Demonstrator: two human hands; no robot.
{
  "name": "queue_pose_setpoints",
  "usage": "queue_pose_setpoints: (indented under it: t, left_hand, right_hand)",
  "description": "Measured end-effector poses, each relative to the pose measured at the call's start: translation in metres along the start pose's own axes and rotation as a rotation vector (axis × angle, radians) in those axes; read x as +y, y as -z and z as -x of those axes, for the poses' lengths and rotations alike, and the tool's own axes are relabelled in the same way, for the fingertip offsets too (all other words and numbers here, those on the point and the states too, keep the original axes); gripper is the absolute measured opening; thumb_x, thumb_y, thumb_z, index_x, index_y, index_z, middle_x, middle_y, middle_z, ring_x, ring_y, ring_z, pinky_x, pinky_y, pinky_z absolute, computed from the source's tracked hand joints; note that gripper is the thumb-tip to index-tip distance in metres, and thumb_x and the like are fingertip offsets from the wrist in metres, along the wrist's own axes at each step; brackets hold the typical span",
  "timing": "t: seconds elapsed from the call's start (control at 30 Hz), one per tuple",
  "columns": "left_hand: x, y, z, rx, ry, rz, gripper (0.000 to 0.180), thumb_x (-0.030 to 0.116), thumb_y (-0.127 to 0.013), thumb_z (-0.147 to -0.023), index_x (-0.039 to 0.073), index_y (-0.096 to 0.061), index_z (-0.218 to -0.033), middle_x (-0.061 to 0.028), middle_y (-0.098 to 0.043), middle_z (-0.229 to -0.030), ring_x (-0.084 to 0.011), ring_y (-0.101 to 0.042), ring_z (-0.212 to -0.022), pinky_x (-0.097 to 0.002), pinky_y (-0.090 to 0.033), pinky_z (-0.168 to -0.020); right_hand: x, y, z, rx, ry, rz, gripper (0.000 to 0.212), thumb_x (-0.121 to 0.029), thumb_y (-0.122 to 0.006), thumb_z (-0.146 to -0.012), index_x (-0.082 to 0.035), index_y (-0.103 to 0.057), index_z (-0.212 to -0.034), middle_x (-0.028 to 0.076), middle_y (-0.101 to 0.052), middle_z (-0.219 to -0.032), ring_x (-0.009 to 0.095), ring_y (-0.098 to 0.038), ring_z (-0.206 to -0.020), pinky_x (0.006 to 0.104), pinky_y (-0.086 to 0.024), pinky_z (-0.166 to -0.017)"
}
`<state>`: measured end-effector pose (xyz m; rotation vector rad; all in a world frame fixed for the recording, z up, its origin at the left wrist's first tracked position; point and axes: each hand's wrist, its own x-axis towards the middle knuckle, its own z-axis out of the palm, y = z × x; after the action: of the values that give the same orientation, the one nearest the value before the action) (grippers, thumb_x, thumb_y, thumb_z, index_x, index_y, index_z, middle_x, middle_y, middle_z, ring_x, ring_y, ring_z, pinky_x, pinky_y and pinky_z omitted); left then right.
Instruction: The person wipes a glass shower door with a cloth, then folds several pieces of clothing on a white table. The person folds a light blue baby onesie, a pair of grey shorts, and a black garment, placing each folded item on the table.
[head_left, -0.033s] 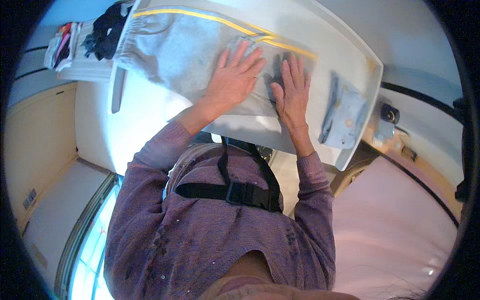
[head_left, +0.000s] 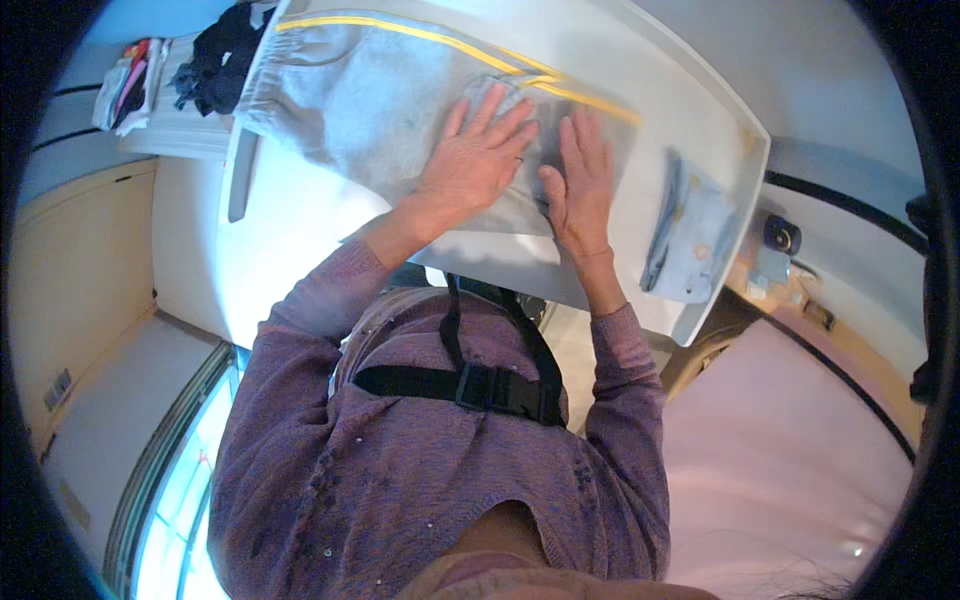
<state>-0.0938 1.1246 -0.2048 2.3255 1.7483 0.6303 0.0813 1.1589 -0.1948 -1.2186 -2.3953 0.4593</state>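
A pair of grey sweatpants (head_left: pixel 370 100) with yellow side stripes lies spread across the white tabletop, its gathered waistband toward the left. My left hand (head_left: pixel 478 150) rests flat on the middle of the fabric, fingers spread. To its right, my right hand (head_left: pixel 582 175) is laid on the leg end with its fingers stretched out, slightly blurred. Neither hand grips anything. Beneath and between the hands the cloth looks darker and partly hidden.
A folded light-blue garment (head_left: pixel 690 235) lies at the table's right end. Raised edging (head_left: pixel 700 85) runs along the white table. Dark clothing (head_left: pixel 225 60) and a stack of folded clothes (head_left: pixel 127 90) sit at far left. A pink-covered surface (head_left: pixel 780 430) is at lower right.
My left hand has shifted slightly to the right over the cloth, a little closer to my right hand. The view has moved a touch; the sweatpants lie much the same.
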Motion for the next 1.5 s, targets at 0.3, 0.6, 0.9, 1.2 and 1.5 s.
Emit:
queue_pose_setpoints:
  t: [0.3, 0.6, 0.9, 1.2, 1.5]
  left_hand:
    - [-0.024, 0.027, 0.059, 0.268, 0.134, 0.502, 0.032, -0.002, -0.057, -0.075, 0.002, -0.059, -0.106, -0.0139, -0.057, -0.114, -0.0338, -0.048, -0.117, -0.0439, -0.039, -0.096]
    - [-0.042, 0.032, 0.033, 0.199, 0.059, 0.243, 0.035, 0.002, -0.054, -0.08, 0.005, -0.055, -0.114, -0.0101, -0.053, -0.124, -0.0294, -0.044, -0.121, -0.045, -0.033, -0.1]
    - [-0.056, 0.014, 0.021, -0.004, 0.055, -0.024, 0.054, 0.018, -0.056, -0.082, 0.009, -0.04, -0.133, -0.0039, -0.034, -0.142, -0.0249, -0.024, -0.134, -0.0475, -0.018, -0.107]
    - [-0.056, 0.016, 0.02, -0.001, 0.063, 0.0, 0.061, 0.027, -0.056, -0.081, 0.007, -0.036, -0.135, -0.0058, -0.032, -0.143, -0.0261, -0.022, -0.135, -0.0483, -0.017, -0.107]
    - [-0.053, 0.018, 0.018, -0.08, 0.086, -0.12, 0.063, 0.04, -0.056, -0.082, 0.008, -0.04, -0.133, -0.007, -0.033, -0.142, -0.026, -0.019, -0.135, -0.0468, -0.016, -0.108]
  right_hand:
    - [-0.028, -0.029, -0.015, -0.092, 0.132, 0.109, 0.081, -0.049, -0.058, -0.077, -0.003, -0.029, -0.137, 0.021, -0.026, -0.143, 0.035, -0.023, -0.134, 0.058, -0.016, -0.103]
    - [-0.022, -0.035, -0.014, -0.034, 0.079, 0.073, 0.077, -0.033, -0.068, -0.072, 0.001, -0.034, -0.132, 0.02, -0.035, -0.138, 0.035, -0.027, -0.132, 0.0548, -0.019, -0.104]
    - [-0.038, -0.041, -0.02, 0.056, -0.058, 0.091, 0.071, -0.03, -0.07, -0.07, 0.002, -0.042, -0.127, 0.02, -0.046, -0.13, 0.036, -0.037, -0.126, 0.054, -0.024, -0.101]
    - [-0.026, -0.049, -0.022, 0.226, -0.05, 0.064, 0.045, -0.015, -0.067, -0.068, -0.002, -0.057, -0.11, 0.016, -0.057, -0.118, 0.029, -0.049, -0.117, 0.0478, -0.032, -0.097]
    - [-0.045, -0.022, -0.018, 0.325, -0.245, -0.464, 0.044, -0.018, -0.069, -0.069, 0.0, -0.056, -0.107, 0.018, -0.056, -0.116, 0.036, -0.047, -0.116, 0.0505, -0.031, -0.097]
